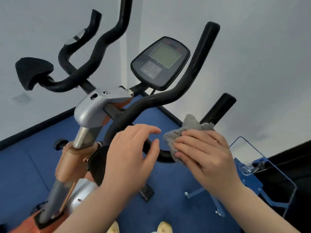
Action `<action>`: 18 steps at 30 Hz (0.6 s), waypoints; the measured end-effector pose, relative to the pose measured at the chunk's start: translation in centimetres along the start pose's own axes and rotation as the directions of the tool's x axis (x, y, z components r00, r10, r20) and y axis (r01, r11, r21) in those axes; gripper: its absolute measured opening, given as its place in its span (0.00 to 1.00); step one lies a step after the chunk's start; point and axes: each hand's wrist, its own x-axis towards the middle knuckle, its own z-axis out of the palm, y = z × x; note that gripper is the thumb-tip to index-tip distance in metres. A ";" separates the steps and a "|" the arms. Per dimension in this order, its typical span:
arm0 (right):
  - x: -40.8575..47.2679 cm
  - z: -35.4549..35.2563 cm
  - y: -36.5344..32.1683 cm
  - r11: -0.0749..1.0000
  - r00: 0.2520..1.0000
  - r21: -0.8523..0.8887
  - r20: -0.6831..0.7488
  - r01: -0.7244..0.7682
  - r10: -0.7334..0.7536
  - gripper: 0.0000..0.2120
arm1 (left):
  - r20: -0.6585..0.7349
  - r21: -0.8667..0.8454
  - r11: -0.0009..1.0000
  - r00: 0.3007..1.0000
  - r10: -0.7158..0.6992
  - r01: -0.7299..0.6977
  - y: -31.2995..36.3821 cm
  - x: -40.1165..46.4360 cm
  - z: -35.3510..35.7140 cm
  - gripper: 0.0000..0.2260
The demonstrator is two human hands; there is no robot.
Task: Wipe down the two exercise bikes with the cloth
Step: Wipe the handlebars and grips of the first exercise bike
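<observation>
Right hand (203, 148) presses the grey fluffy cloth (183, 132) around the black curved foam handlebar (161, 100); left hand (133, 153), fingers loosely spread beside the cloth, should steady the bar while wiping

Blue carpet (25, 169) underfoot, with a blue metal stand (249, 180) off to its right and white walls (260, 64) rising behind it.

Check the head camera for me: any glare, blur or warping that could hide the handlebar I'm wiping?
Head view: even, soft lighting, only a small sheen on the handlebar; wide-angle warping bends the wall edges; slight softness on the left hand and right hand; the grey cloth and console screen read clearly, without glare.
</observation>
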 end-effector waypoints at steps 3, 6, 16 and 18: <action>-1.0 1.3 -0.9 1.000 0.999 0.027 -0.037 -0.013 0.014 0.06 | 0.028 0.092 0.995 0.999 -0.045 0.042 0.2 0.2 0.4 0.12; -1.1 1.2 0.8 0.977 0.978 0.036 0.006 0.209 -0.209 0.07 | 0.052 0.109 0.994 0.998 -0.028 0.022 0.5 0.2 0.2 0.11; -0.8 1.4 3.8 0.946 0.956 0.135 -0.050 0.293 -0.289 0.07 | -0.036 0.087 0.995 0.999 -0.034 0.037 3.7 -0.3 1.5 0.11; 0.0 0.6 6.5 0.957 0.962 0.119 -0.106 0.265 -0.253 0.07 | -0.068 0.053 0.998 0.997 -0.036 0.040 4.6 -0.3 2.1 0.11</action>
